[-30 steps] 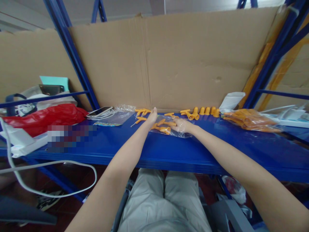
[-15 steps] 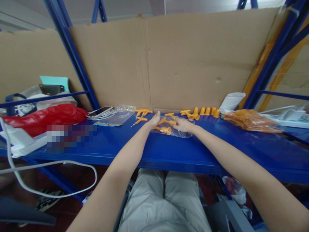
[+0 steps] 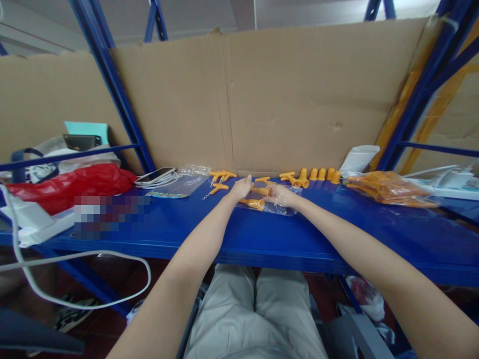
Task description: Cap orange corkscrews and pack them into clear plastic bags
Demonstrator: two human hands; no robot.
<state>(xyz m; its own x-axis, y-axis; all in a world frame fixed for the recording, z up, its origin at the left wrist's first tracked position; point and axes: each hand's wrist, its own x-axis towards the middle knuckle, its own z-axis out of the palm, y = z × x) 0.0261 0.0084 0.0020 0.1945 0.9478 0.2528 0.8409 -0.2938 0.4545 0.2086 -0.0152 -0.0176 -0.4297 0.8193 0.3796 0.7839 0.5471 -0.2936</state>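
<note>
Orange pieces [image 3: 254, 204]: with clear bag [image 3: 281, 209], toward desk's [image 3: 269, 239] back edge
My left hand [image 3: 241, 189]: grip unclear
Right hand [image 3: 281, 194]: grip unclear

Bag [image 3: 281, 209] glossy plastic; shelf [image 3: 168, 222] glossy; backboard [image 3: 299, 99] matt cardboard.

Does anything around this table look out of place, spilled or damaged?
The white cable hangs in a loose loop past the front edge of the blue table, at the left, and could snag. I see no spill or damage among the orange pieces.
</note>
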